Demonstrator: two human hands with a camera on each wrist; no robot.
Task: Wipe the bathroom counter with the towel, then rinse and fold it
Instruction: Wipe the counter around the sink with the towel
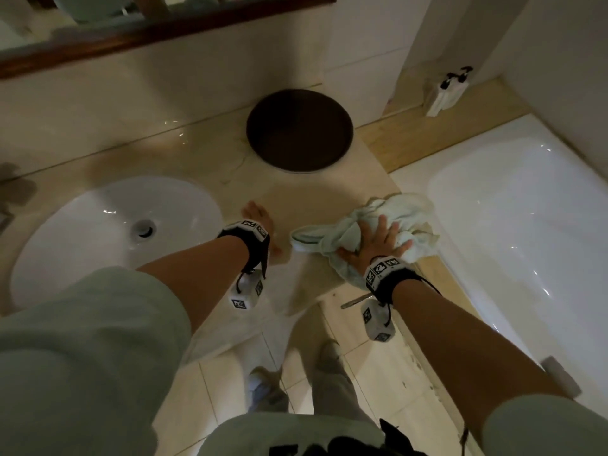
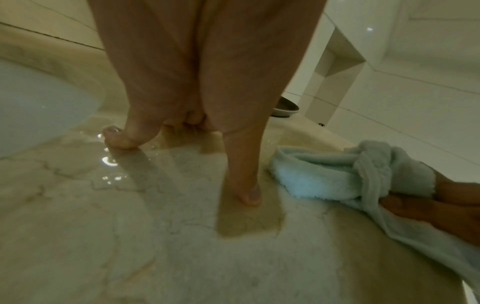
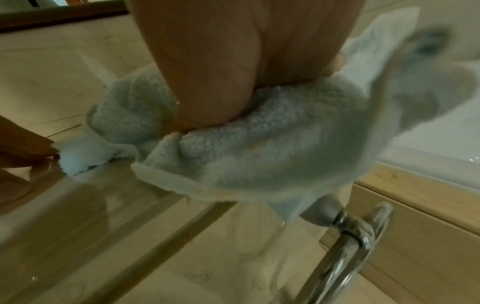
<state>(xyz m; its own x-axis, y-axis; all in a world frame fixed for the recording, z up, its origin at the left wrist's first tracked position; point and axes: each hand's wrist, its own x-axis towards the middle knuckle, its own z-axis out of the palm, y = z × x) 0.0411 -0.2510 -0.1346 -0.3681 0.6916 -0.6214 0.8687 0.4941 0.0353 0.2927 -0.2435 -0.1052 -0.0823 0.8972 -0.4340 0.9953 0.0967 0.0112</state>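
Head view: right hand (image 1: 376,240) flat, fingers spread, pressing bunched pale towel (image 1: 355,232) on counter (image 1: 306,199) near bathtub (image 1: 526,205) edge. Left hand (image 1: 260,222) released — fingertips (image 2: 249,195) on wet marble beside sink (image 1: 108,225). Wrist markers: b/w patterns only, no readable text.

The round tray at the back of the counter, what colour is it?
The round tray is dark brown, plain with no pattern. The head view shows it best.
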